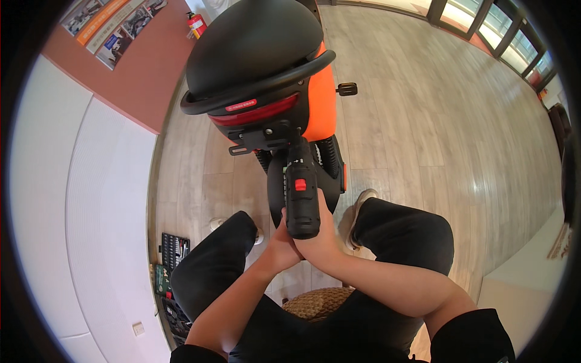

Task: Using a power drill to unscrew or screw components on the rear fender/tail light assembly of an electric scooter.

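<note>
Grip: left hand point(281, 246) and right hand point(321, 242) wrapped round drill point(302, 209), handle hidden | drill just above and ahead of grip, nose at black bracket point(257, 139) | probably hefty, stiff, hardly slippery; best held by handle

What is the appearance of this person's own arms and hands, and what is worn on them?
The left hand and right hand show no gloves. Both forearms are bare, without visible watch or bracelet. The black sleeves are short. Rings cannot be judged, because most fingers are hidden.
</note>
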`<state>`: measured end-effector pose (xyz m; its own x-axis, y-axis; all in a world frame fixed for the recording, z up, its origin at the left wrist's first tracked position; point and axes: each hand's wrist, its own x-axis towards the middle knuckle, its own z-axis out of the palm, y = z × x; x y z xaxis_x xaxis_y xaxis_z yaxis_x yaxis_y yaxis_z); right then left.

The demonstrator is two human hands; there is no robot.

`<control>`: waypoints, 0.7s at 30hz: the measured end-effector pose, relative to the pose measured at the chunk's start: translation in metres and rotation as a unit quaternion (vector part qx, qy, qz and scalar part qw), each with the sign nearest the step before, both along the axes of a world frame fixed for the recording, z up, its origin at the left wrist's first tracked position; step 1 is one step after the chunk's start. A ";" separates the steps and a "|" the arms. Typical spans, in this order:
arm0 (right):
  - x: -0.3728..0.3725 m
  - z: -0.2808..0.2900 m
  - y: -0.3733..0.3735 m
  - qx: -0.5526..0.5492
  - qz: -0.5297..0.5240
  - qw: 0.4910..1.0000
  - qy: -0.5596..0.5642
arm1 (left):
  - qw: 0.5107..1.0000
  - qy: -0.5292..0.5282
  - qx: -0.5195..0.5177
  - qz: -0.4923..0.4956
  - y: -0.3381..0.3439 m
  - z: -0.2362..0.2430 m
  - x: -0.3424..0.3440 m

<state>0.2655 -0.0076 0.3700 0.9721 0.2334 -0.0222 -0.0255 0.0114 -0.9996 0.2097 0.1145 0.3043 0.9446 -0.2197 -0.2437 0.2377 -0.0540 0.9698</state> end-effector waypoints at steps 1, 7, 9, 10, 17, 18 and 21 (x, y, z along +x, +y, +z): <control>0.001 0.000 -0.001 -0.010 0.000 1.000 0.006 | 0.997 0.066 -0.026 0.030 -0.004 0.005 0.002; 0.002 0.007 -0.004 -0.012 0.023 1.000 0.010 | 0.995 0.020 0.081 0.047 -0.011 0.026 0.003; 0.002 0.011 -0.003 -0.015 0.026 0.999 0.011 | 0.997 0.021 0.046 0.052 -0.009 0.025 0.002; 0.002 0.012 -0.003 -0.019 0.029 0.999 0.012 | 0.998 0.021 0.012 0.056 -0.008 0.024 0.001; 0.003 0.008 -0.006 -0.027 0.028 0.999 0.007 | 0.996 0.036 0.061 0.045 -0.013 0.031 0.002; 0.003 0.008 -0.006 -0.029 0.027 0.999 0.002 | 0.997 0.033 0.064 0.041 -0.012 0.032 0.001; 0.003 0.010 -0.006 -0.026 0.029 0.999 0.000 | 0.997 0.030 0.061 0.040 -0.012 0.029 0.001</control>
